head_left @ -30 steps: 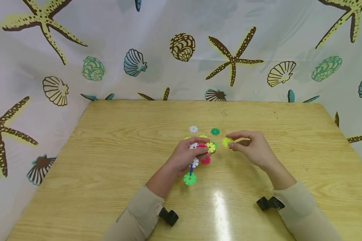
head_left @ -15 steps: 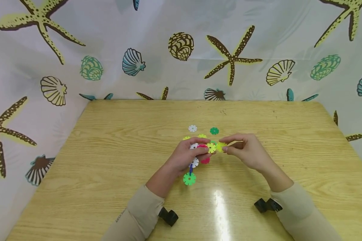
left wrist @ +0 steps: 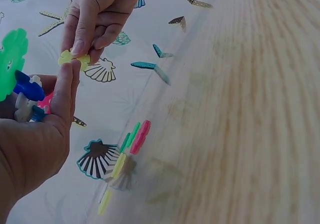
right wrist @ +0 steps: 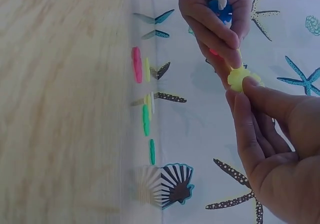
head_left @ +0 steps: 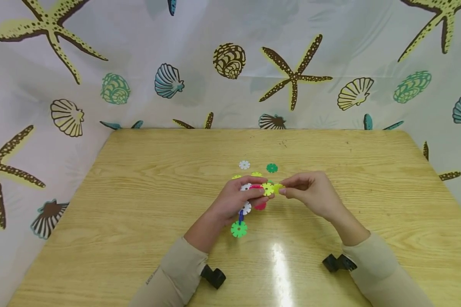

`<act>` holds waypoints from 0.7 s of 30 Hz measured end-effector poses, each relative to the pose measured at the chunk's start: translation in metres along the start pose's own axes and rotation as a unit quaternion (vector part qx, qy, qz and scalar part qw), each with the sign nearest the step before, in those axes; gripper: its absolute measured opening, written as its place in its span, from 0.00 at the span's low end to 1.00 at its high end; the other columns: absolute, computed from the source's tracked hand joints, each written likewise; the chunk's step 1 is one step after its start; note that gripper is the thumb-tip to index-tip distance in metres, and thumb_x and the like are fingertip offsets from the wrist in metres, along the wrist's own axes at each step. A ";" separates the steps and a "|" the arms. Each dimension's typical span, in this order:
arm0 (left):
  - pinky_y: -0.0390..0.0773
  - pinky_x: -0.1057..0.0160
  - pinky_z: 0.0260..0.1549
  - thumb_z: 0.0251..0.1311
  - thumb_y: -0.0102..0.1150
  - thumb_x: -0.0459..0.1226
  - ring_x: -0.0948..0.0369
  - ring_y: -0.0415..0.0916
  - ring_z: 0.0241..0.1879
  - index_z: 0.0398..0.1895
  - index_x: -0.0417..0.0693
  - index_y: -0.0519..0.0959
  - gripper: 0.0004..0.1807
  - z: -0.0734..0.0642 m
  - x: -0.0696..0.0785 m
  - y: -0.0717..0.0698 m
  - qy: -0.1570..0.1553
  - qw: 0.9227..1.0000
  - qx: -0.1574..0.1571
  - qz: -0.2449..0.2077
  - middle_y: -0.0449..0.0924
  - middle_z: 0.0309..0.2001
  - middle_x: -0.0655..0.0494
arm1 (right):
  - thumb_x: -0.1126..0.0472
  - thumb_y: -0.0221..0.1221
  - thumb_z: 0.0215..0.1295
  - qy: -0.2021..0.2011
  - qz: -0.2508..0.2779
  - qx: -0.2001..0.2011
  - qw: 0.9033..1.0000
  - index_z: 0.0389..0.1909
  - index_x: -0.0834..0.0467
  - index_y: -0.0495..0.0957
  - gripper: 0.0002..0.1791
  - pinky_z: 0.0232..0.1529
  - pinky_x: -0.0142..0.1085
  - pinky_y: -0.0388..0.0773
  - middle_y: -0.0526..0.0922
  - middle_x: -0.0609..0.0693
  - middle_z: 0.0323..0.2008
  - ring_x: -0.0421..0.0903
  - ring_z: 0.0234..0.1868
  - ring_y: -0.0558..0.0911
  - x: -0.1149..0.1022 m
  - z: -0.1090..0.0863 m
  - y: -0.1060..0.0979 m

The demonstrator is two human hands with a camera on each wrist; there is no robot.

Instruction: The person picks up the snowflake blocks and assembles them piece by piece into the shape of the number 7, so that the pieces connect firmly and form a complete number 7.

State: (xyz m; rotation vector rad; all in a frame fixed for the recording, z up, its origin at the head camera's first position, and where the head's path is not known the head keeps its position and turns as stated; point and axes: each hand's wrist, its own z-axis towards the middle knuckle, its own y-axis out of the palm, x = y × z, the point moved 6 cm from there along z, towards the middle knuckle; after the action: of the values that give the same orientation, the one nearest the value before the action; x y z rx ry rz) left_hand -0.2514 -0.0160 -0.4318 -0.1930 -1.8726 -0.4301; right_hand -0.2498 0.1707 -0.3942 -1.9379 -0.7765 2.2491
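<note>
My left hand (head_left: 236, 198) grips a chain of slotted plastic interlocking discs between thumb and fingers. A yellow disc (head_left: 267, 189) sticks out at the fingertips. A pink disc edge and white disc (head_left: 246, 207) show at the hand, and a blue disc (left wrist: 30, 87) links to a green disc (head_left: 239, 229) hanging at the near end. Opposite, my right hand (head_left: 318, 194) pinches a second yellow disc (head_left: 278, 188) by thumb and fingertips. Its edge meets the first yellow disc; whether their slots interlock, I cannot tell. Fingers hide part of the chain.
Loose discs lie on the wooden table (head_left: 157, 183) beyond the left hand: a white one (head_left: 244, 165), a dark green one (head_left: 272, 168) and yellow ones (head_left: 256, 174). A pink disc (head_left: 260, 206) lies below the fingers. Behind the table hangs a shell-print cloth (head_left: 199, 102).
My right hand has moved left, bringing its yellow disc from a gap away up against the yellow disc at the left hand's fingertips. The left hand stays nearly still, holding the chain.
</note>
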 end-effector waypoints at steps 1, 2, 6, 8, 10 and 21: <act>0.82 0.56 0.53 0.69 0.57 0.31 0.55 0.86 0.48 0.61 0.40 0.76 0.18 0.000 0.000 0.000 0.001 1.000 0.000 0.003 0.81 0.55 0.38 | 0.64 0.68 0.62 -0.007 -0.002 0.001 1.000 0.41 0.61 0.88 0.08 0.40 0.34 0.86 0.89 0.56 0.38 0.53 0.37 0.89 -0.001 -0.001 0.000; 0.82 0.56 0.52 0.69 0.57 0.31 0.56 0.87 0.46 0.61 0.40 0.77 0.18 0.000 -0.001 0.000 0.002 1.000 -0.001 0.008 0.82 0.54 0.37 | 0.65 0.68 0.61 -0.015 -0.004 0.002 1.000 0.40 0.61 0.88 0.07 0.39 0.33 0.86 0.89 0.56 0.38 0.51 0.36 0.89 -0.002 -0.001 0.001; 0.85 0.57 0.47 0.68 0.58 0.31 0.61 0.88 0.40 0.61 0.40 0.77 0.19 0.000 -0.002 0.003 0.004 1.000 -0.005 0.027 0.84 0.51 0.39 | 0.68 0.68 0.60 -0.043 0.001 0.003 0.999 0.38 0.63 0.88 0.06 0.37 0.31 0.85 0.90 0.58 0.36 0.48 0.33 0.89 -0.003 -0.002 0.003; 0.86 0.58 0.45 0.68 0.58 0.31 0.61 0.88 0.39 0.62 0.40 0.77 0.19 0.000 -0.002 0.004 0.007 0.999 -0.006 0.030 0.86 0.49 0.39 | 0.69 0.68 0.59 -0.051 0.010 0.005 0.999 0.37 0.64 0.88 0.06 0.37 0.31 0.86 0.89 0.59 0.36 0.49 0.33 0.89 -0.002 -0.002 0.004; 0.86 0.59 0.44 0.69 0.58 0.31 0.59 0.88 0.40 0.62 0.41 0.76 0.20 0.000 -0.001 0.005 0.010 1.000 -0.005 0.027 0.86 0.48 0.39 | 0.69 0.68 0.59 -0.055 0.016 0.008 0.998 0.38 0.65 0.88 0.06 0.37 0.31 0.86 0.89 0.60 0.36 0.48 0.33 0.89 0.000 -0.001 0.004; 0.79 0.54 0.55 0.70 0.57 0.32 0.50 0.84 0.52 0.66 0.41 0.73 0.22 -0.003 0.009 0.001 0.032 0.999 -0.020 0.034 0.79 0.57 0.38 | 0.64 0.69 0.60 -0.041 0.047 -0.004 0.998 0.47 0.62 0.85 0.14 0.43 0.33 0.86 0.87 0.58 0.46 0.40 0.40 0.87 0.002 0.003 0.000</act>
State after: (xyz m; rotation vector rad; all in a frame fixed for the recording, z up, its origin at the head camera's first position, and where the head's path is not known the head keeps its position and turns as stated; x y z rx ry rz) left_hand -0.2515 -0.0169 -0.4225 -0.2652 -1.7901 -0.4228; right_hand -0.2526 0.1708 -0.3958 -1.9372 -0.7181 2.3961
